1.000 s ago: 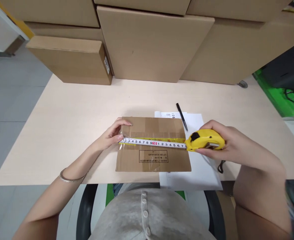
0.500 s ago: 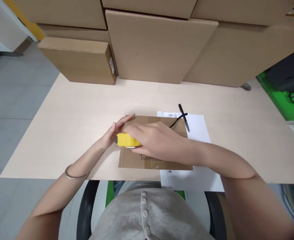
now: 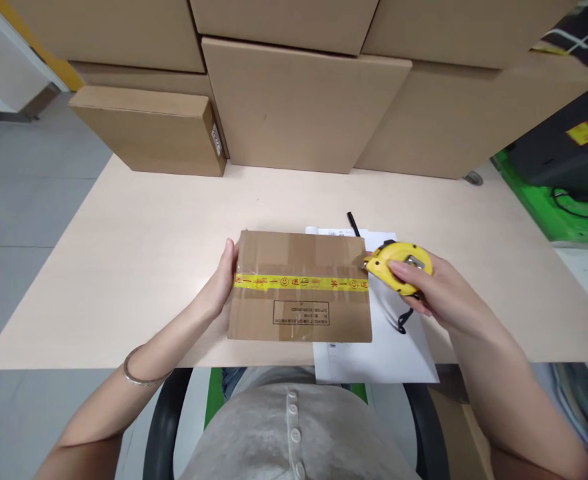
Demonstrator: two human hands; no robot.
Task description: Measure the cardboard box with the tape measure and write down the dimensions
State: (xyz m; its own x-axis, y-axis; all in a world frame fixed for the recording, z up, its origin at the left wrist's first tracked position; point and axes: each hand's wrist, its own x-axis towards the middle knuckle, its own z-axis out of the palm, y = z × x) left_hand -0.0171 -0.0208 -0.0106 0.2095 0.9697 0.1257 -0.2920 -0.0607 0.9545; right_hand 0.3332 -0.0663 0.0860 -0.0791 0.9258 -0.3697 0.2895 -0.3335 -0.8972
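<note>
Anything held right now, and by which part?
Right hand: yellow tape measure, by its case. Left hand: against the left end of the cardboard box; grip unclear.

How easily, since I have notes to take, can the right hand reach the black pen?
Probably not readily: the right hand holds the tape measure, and the taped box hides part of the pen, though its upper end looks free.

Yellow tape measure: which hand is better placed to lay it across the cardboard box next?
Likely the right hand: it holds the tape measure near the right edge of the cardboard box, while the left hand is at the opposite edge.
</note>
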